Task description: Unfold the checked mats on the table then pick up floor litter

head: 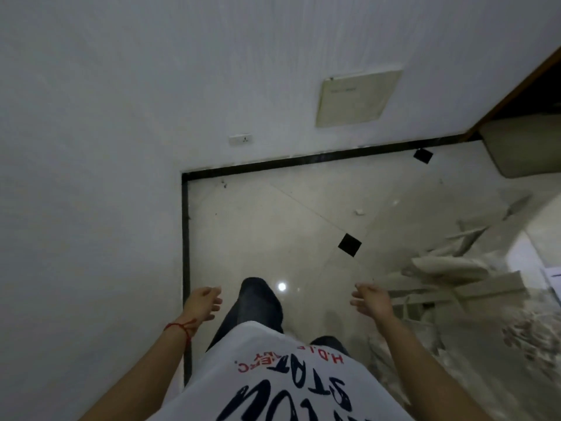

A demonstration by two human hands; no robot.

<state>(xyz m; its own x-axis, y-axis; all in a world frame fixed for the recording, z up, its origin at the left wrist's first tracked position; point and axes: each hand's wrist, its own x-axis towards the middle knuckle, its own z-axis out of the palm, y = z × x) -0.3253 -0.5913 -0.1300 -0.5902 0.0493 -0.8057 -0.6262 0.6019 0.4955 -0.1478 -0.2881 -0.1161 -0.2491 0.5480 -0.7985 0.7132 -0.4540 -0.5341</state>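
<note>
A small pale scrap of litter lies on the cream tiled floor, with a fainter speck further right and dark specks near the wall corner. My left hand hangs in front of me with loosely curled fingers, holding nothing. My right hand is stretched forward, fingers relaxed and empty. Both hands are well short of the scrap. No checked mats are in view.
A white wall with a socket and a beige panel stands left and ahead. A glass table edge with blurred reflections is at the right. A cushioned seat sits at the far right.
</note>
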